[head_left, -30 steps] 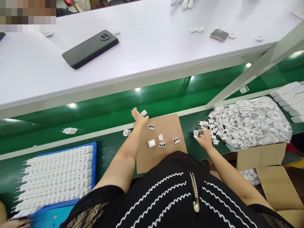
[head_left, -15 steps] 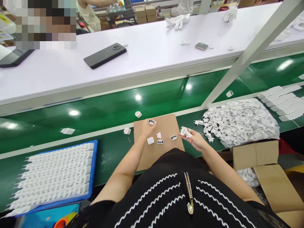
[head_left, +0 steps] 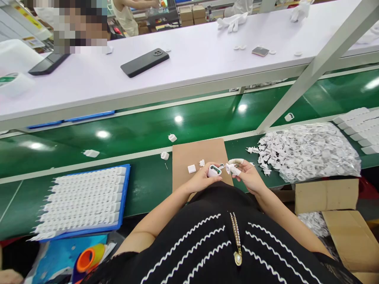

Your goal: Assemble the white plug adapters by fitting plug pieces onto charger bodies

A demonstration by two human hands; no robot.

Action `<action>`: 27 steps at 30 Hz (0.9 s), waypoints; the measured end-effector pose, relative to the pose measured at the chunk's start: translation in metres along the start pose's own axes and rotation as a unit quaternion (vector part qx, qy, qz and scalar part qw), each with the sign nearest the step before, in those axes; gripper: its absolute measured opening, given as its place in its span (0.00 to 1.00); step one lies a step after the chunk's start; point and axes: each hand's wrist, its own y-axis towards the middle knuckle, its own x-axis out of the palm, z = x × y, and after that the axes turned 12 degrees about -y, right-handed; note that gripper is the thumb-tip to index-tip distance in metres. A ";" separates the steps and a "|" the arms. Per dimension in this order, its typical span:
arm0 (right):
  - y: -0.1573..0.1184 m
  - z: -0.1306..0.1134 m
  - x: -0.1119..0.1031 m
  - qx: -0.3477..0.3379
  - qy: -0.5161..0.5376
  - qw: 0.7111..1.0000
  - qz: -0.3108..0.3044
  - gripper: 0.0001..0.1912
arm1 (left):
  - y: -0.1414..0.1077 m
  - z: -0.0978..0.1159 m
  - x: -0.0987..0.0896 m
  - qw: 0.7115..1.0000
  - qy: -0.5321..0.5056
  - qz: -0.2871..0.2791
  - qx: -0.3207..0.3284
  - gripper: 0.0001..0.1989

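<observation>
Head view. Both hands meet over the near edge of the cardboard sheet [head_left: 201,152], just in front of the person's body.

Left hand [head_left: 201,180]: fingers curled around a white charger shell [head_left: 214,170], open side up, dark inside visible. Firm hold, the shell pinched between thumb and fingers.

Right hand [head_left: 248,177]: fingertips closed on a small white plug piece [head_left: 229,168], held just beside the shell at its 3 o'clock. Whether the 2 parts touch cannot be told. White finger covers [head_left: 237,161] sit on at least 2 fingers of this hand.

On the cardboard, at 10 o'clock of the left hand: 1 white block [head_left: 192,169] and 1 small plug part [head_left: 202,162], lying loose and apart.

At 3 o'clock of the right hand: a clear bag of white plug parts [head_left: 308,152], some spilled toward the hand.

At 9 o'clock: a blue tray [head_left: 126,197] filled with rows of white chargers [head_left: 85,201].

At 12 o'clock: the green belt [head_left: 133,130] with a few stray white pieces; beyond it a white table [head_left: 192,71] carrying a black phone [head_left: 145,62].

At 4 o'clock: cardboard boxes [head_left: 325,195].
</observation>
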 end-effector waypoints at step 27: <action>-0.032 -0.014 0.019 -0.144 -0.216 0.965 0.045 0.10 | -0.017 0.023 0.007 0.988 0.121 -0.071 0.061 0.17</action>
